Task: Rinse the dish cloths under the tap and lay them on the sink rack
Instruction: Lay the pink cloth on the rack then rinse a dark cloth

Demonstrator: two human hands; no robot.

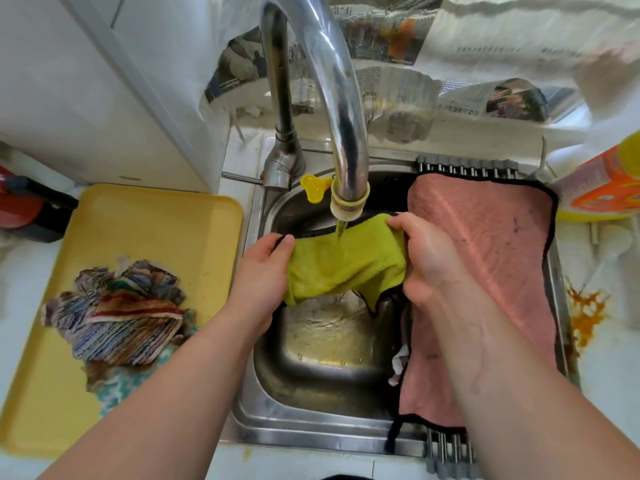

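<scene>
A yellow-green dish cloth [341,263] with black trim is stretched over the steel sink [325,362], right under the chrome tap [341,133]. Water runs from the spout onto the cloth's middle. My left hand [265,268] grips the cloth's left edge and my right hand [427,254] grips its right edge. A pink cloth [485,258] lies spread flat on the roll-up sink rack [467,168] over the sink's right side. A crumpled striped multicolour cloth [121,313] lies on a yellow tray [145,223] to the left.
A yellow-and-orange bottle [602,178] stands at the right edge. A red and black object [31,206] sits behind the tray at far left. Newspaper [398,81] lines the wall behind the tap. An orange stain [585,310] marks the counter right of the rack.
</scene>
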